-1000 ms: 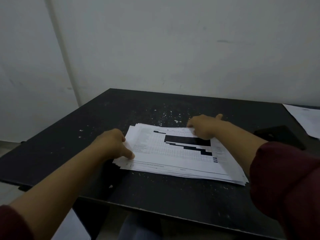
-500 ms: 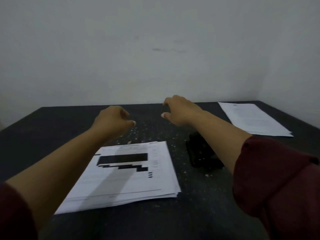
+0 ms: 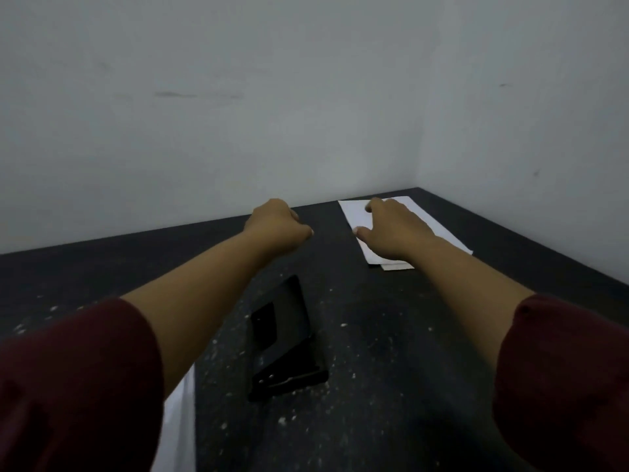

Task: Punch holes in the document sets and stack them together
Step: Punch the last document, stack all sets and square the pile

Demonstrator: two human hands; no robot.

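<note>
Here both arms reach forward over the dark, speckled worktop [image 3: 391, 352], dark red sleeves pushed up past the forearms. The right hand [image 3: 391, 229] lies palm down with fingers loosely spread on a white document set [image 3: 354, 212] near the far right corner by the wall, gripping nothing that shows; the fingertips rest on the paper (whether they press or only touch cannot be told). The left hand [image 3: 277, 223] hangs above bare worktop just left of that set, curled into a loose fist with the thumb tucked forward, and appears empty. Between the two forearms, nearer the viewer, a black hole punch [image 3: 286, 342] sits on the worktop, touched by neither hand. A second stack of white paper [image 3: 182, 427] shows at the near left edge, mostly hidden beneath the left arm
</note>
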